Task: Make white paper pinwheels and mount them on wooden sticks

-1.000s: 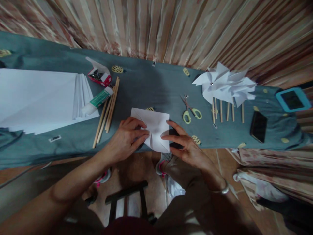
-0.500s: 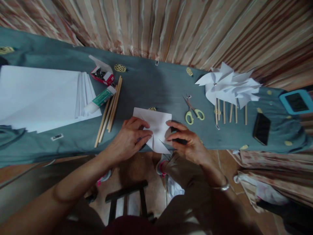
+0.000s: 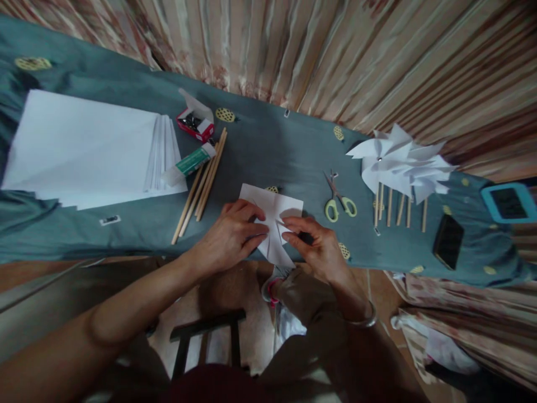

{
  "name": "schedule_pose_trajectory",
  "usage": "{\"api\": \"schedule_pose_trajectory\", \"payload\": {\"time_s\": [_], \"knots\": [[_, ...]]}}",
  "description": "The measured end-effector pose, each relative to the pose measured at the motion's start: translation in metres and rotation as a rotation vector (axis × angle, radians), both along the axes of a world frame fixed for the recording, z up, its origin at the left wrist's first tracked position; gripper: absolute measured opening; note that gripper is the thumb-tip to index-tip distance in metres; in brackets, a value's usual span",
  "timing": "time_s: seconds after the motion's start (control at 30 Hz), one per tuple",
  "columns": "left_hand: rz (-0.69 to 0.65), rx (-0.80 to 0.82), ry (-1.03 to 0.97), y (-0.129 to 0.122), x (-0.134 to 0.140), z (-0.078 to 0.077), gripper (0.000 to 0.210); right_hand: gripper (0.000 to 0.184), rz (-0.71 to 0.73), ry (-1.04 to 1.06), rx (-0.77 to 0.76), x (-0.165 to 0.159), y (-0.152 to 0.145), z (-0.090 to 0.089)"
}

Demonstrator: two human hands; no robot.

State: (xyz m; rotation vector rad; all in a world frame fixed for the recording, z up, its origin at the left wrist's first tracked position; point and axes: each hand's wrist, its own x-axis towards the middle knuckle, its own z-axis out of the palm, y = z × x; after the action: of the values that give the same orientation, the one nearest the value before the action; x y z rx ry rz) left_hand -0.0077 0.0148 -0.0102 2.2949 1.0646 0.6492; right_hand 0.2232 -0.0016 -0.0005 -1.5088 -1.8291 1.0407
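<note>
A white square of paper (image 3: 274,202) with slits cut in from its corners lies at the table's front edge, its lower tip hanging over. My left hand (image 3: 235,230) pinches the left side of the sheet, fingers closed on it. From the right, my right hand (image 3: 316,242) grips a cut corner between thumb and fingers and bends it inward. Scissors (image 3: 338,198) with pale green handles lie partly spread, a little to the right of the paper. Several wooden sticks (image 3: 201,187) rest on the left of my hands.
White paper sheets (image 3: 88,145) are stacked at the left, a green and white glue stick box (image 3: 193,162) on their corner. A red box of small metal pins (image 3: 197,123) stands behind. Paper pinwheels (image 3: 398,159), a black phone (image 3: 448,242) and a blue-framed device (image 3: 509,202) lie right.
My right hand has moved inward and taken hold of a corner of the paper, which is now bent toward the middle. My left hand keeps its grip. The view has shifted slightly.
</note>
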Motion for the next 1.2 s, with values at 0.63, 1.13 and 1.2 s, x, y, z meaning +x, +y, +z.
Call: {"api": "schedule_pose_trajectory", "payload": {"time_s": [0.63,1.13,1.2], "knots": [[0.003,-0.076,0.066,-0.001,0.002,0.011,0.017,0.016,0.018,-0.112,0.132,-0.013,0.001,0.009],[-0.015,-0.085,0.058,0.000,0.001,0.009,0.018,0.015,0.023,-0.106,0.144,-0.016,0.004,0.007],[-0.014,-0.082,0.047,0.000,0.001,0.008,0.018,0.014,0.016,-0.104,0.150,-0.016,0.004,0.005]]}}
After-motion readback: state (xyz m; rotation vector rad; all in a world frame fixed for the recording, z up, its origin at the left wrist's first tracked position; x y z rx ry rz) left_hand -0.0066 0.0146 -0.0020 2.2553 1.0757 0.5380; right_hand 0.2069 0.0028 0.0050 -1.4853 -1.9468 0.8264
